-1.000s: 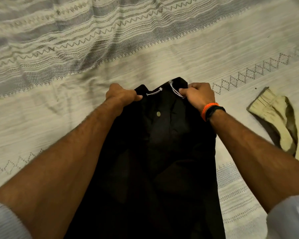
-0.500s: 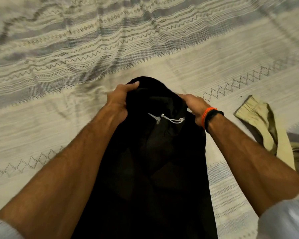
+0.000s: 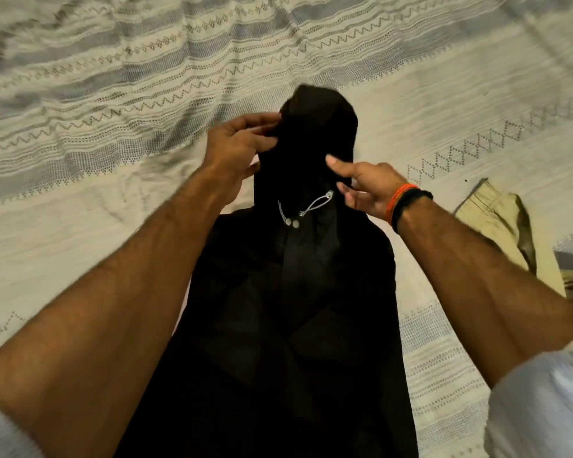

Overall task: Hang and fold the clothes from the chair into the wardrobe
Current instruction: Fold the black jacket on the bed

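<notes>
Black cloth dominates the middle of the view: a dark hooded garment [image 3: 288, 292] lies flat on the patterned bedspread [image 3: 113, 160], body toward 6 o'clock and hood toward 12 o'clock. A second ago both hands gripped the collar line by the white drawstring [image 3: 306, 209]; now the hood is pushed up and out toward 12 o'clock, and the drawstring sits lower, near the centre. The left hand [image 3: 237, 150], at about 10 o'clock of the drawstring, pinches the hood's left edge between thumb and fingertips. The right hand [image 3: 366, 185], at 2 o'clock, has let go: its fingers are loose and spread, the thumb just touching the hood's right edge. This reads as smoothing the hood flat before folding, so the fold itself is not yet begun. At 3 o'clock, well apart, a beige garment [image 3: 506, 226] waits on the bedspread; the wardrobe is not in view.
</notes>
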The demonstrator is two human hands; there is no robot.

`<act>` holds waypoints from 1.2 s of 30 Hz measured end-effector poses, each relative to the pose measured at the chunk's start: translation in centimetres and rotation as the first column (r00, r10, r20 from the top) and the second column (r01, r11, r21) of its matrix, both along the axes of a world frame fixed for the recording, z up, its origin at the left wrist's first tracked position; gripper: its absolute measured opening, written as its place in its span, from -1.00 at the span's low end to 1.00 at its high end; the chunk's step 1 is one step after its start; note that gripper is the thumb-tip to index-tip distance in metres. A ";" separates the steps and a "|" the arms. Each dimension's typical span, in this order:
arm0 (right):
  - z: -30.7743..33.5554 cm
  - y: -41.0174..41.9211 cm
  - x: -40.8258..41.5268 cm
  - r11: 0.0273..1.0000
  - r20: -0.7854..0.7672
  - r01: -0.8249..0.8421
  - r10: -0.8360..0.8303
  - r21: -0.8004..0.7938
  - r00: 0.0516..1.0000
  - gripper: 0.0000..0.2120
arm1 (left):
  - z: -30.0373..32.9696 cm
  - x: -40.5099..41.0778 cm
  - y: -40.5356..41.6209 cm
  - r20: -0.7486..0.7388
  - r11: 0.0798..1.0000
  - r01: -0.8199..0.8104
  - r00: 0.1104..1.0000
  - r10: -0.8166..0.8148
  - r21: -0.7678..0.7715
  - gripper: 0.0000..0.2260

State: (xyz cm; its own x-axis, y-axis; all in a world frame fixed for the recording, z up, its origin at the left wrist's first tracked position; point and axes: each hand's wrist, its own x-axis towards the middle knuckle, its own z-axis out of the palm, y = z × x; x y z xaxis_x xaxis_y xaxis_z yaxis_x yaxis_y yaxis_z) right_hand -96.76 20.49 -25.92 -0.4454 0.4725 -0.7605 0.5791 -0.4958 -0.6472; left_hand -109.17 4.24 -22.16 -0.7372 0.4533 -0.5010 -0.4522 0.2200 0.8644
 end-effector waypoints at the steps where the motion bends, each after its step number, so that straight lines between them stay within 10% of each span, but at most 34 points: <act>1: -0.3 -0.2 -0.1 0.998 0.040 -0.023 0.020 0.062 0.999 -0.48 | 0.2 -0.1 -0.1 0.036 1.000 -0.003 0.999 0.003 -0.022 -0.87; 5: -1.7 -0.4 -0.5 0.894 0.168 -0.128 0.060 0.429 0.984 -0.49 | -1.3 -0.5 -0.9 0.136 0.997 -0.072 0.988 0.069 0.013 -0.81; 11: -3.6 -0.7 -0.6 0.842 0.206 -0.204 0.114 0.499 0.972 -0.42 | -4.5 1.7 1.4 -0.041 0.995 0.093 0.995 -0.094 -0.021 -0.62; 13: -4.5 -0.2 -0.5 0.830 0.207 -0.172 0.070 0.530 0.976 -0.54 | -6.1 2.6 3.3 0.008 0.743 0.515 0.824 -0.567 -0.428 -0.50; 15: -5.3 0.0 -0.2 0.822 0.225 -0.190 0.077 0.537 0.971 -0.57 | -7.9 3.6 4.0 0.079 0.287 0.568 0.533 -0.842 -0.771 -0.41; 16: -5.6 0.1 -0.1 0.824 0.227 -0.190 0.076 0.534 0.971 -0.57 | -8.3 3.9 4.2 0.109 0.217 0.554 0.495 -0.862 -0.804 -0.41; 18: -6.3 0.4 -0.1 0.831 0.175 -0.140 0.053 0.538 0.983 -0.61 | -8.1 3.2 4.0 -0.041 0.436 0.517 0.610 -0.791 -0.736 -0.52; 21: -6.5 1.1 -0.1 0.790 0.079 -0.020 -0.037 0.612 0.996 -0.68 | -8.2 2.2 3.6 -0.477 0.837 0.017 0.815 -0.329 -0.548 -0.76; 24: -7.3 1.8 0.0 0.765 0.082 0.007 -0.078 0.644 0.994 -0.57 | -7.9 1.2 3.2 -0.577 0.732 -0.136 0.716 -0.393 -0.668 -0.57; 26: -7.7 1.8 -0.1 0.759 0.136 -0.062 -0.036 0.649 0.990 -0.54 | -8.3 0.1 2.8 -0.419 0.680 -0.066 0.830 -0.369 -0.730 -0.40; 36: -6.4 2.8 -0.9 0.990 -0.137 0.079 -0.062 0.121 0.989 -0.83 | -9.1 -3.4 2.8 0.086 0.929 -0.032 0.994 0.068 -0.370 -0.61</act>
State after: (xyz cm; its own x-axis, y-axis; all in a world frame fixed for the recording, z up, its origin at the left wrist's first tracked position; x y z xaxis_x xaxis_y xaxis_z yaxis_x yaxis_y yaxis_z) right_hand -97.69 23.30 -32.28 -0.5000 0.5942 -0.6300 0.4507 -0.4426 -0.7752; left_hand -112.53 7.02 -31.26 -0.6944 0.1879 -0.6946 -0.5474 0.4886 0.6795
